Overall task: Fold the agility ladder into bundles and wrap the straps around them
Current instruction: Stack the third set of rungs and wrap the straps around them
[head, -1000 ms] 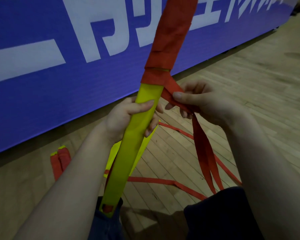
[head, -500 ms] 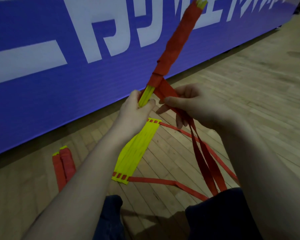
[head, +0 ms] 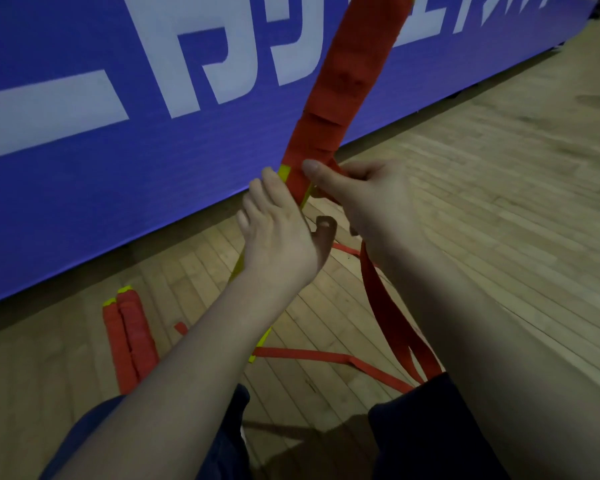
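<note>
- Wood floor (head: pixel 499 202) below; I hold the bundle (head: pixel 340 81) up over it.
- Left hand (head: pixel 278 233) grips the bundle; right hand (head: pixel 371 199) pinches the strap (head: pixel 392 313).
- I think I'm mid-wrap: next, pull the strap tight round.

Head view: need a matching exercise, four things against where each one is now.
Things:
1. half-wrapped bundle
2. two finished bundles
3. loose strap
4. blue banner

Places:
A. lying on the wooden floor, left side
B. standing along the floor's far edge
C. hanging below the right hand
D. raised, held by the left hand

Pairs: 1-D, 2-A, 3-C, 4-B
</note>
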Demonstrator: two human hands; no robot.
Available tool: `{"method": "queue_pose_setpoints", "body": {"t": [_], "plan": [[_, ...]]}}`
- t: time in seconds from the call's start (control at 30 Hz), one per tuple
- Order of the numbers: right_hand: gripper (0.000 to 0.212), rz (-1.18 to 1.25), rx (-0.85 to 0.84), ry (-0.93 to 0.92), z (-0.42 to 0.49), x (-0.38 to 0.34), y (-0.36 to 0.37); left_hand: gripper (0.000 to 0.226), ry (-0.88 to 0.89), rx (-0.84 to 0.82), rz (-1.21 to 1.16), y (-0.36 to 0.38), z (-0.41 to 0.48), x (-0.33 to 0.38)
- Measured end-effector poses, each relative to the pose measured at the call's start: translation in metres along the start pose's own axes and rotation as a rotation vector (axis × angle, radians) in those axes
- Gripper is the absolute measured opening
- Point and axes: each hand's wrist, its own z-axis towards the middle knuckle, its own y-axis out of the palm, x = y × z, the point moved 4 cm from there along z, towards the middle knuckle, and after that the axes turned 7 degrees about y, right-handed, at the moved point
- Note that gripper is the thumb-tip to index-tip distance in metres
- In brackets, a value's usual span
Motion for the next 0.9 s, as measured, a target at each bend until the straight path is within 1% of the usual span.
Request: {"method": "queue_pose_setpoints", "body": {"t": [0.07, 0.1, 0.13, 0.17, 0.2, 0.23, 0.27, 0.3, 0.33, 0.4, 0.43, 0.5, 0.53, 0.6, 0.67, 0.73, 0.83, 0.9], "plan": [[0.038, 0.065, 0.033, 0.027, 0.003, 0.002, -0.002, 0.093, 0.036, 0.023, -0.015, 0.000, 0.000, 0.004], [0.038, 0.083, 0.042, 0.033, 0.005, 0.003, -0.003, 0.090, 0.045, 0.018, -0.076, -0.002, 0.002, 0.005], [0.036, 0.098, 0.045, 0.042, 0.007, 0.004, -0.005, 0.082, 0.053, 0.010, -0.188, -0.002, 0.005, 0.004], [0.034, 0.110, 0.042, 0.054, 0.010, 0.005, -0.008, 0.067, 0.056, 0.001, -0.344, -0.004, 0.008, 0.003], [0.031, 0.119, 0.027, 0.072, 0.013, 0.006, -0.012, 0.045, 0.050, -0.020, -0.533, -0.006, 0.011, 0.002], [0.029, 0.131, -0.003, 0.097, 0.016, 0.007, -0.016, 0.028, 0.027, -0.056, -0.727, -0.009, 0.015, -0.001], [0.028, 0.157, -0.047, 0.123, 0.020, 0.007, -0.019, 0.024, 0.003, -0.103, -0.910, -0.011, 0.018, -0.003], [0.026, 0.194, -0.098, 0.145, 0.022, 0.009, -0.022, 0.026, -0.014, -0.173, -1.048, -0.013, 0.020, -0.006], [0.022, 0.239, -0.148, 0.160, 0.024, 0.009, -0.025, 0.029, -0.003, -0.269, -1.134, -0.013, 0.022, -0.010], [0.028, 0.333, -0.233, 0.168, 0.027, 0.011, -0.029, 0.034, 0.039, -0.498, -1.269, -0.011, 0.020, -0.013], [0.031, 0.376, -0.271, 0.173, 0.027, 0.012, -0.030, 0.040, 0.031, -0.603, -1.337, -0.007, 0.018, -0.015], [0.029, 0.448, -0.353, 0.169, 0.025, 0.012, -0.028, 0.053, 0.017, -0.792, -1.449, 0.002, 0.011, -0.013], [0.028, 0.477, -0.390, 0.167, 0.024, 0.012, -0.027, 0.056, 0.047, -0.880, -1.509, 0.006, 0.005, -0.008], [0.029, 0.506, -0.446, 0.168, 0.022, 0.012, -0.023, 0.055, 0.124, -0.985, -1.672, 0.009, -0.006, 0.005], [0.032, 0.501, -0.476, 0.161, 0.022, 0.011, -0.022, 0.051, 0.128, -1.007, -1.809, 0.011, -0.013, 0.014], [0.032, 0.498, -0.503, 0.154, 0.023, 0.012, -0.021, 0.047, 0.102, -0.989, -1.881, 0.016, -0.017, 0.019], [0.028, 0.505, -0.533, 0.132, 0.026, 0.014, -0.022, 0.044, 0.094, -0.920, -1.880, 0.019, -0.016, 0.021], [0.022, 0.512, -0.546, 0.121, 0.028, 0.014, -0.023, 0.043, 0.069, -0.857, -1.870, 0.020, -0.013, 0.021]]}}
